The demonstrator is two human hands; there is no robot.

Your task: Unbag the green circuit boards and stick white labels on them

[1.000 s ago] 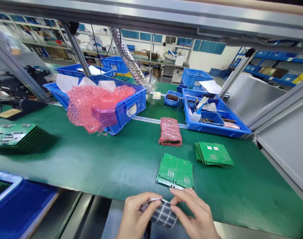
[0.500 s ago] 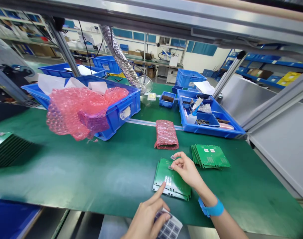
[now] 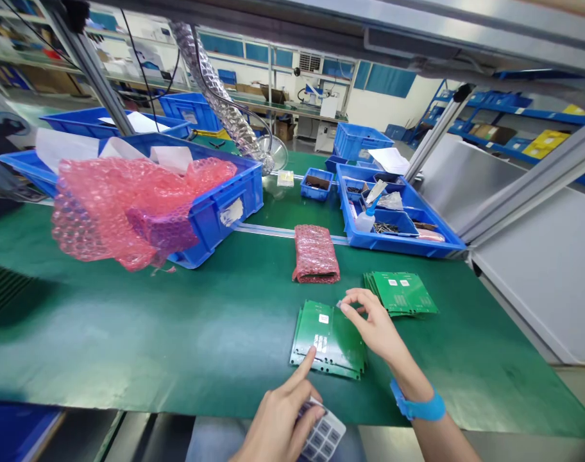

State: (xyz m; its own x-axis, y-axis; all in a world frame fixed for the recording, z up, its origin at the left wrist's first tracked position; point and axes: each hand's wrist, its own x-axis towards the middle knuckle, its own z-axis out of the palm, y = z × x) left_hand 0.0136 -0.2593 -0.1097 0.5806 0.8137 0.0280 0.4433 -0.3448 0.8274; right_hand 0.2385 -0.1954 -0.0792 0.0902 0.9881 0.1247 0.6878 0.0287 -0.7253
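My left hand (image 3: 283, 416) is closed on a sheet of small labels (image 3: 324, 437) at the table's near edge, its forefinger stretched onto the near edge of a stack of green circuit boards (image 3: 321, 337). A white label sits stuck on the top board's far left part. My right hand (image 3: 375, 324), with a blue wristband (image 3: 417, 405), hovers over the far right part of that stack and pinches a small label between thumb and fingertips.
A second stack of green boards (image 3: 402, 292) lies to the right. A pink bubble-wrap packet (image 3: 315, 253) lies behind. Blue bins stand at the back: one with pink bubble wrap (image 3: 129, 205), one tray (image 3: 398, 244) with small parts and a bottle. A silver hose (image 3: 215, 90) hangs down.
My right hand left the label sheet, stuck one label on the top board and now holds another small label over the board's right part. My left forefinger pressed down on the stack.
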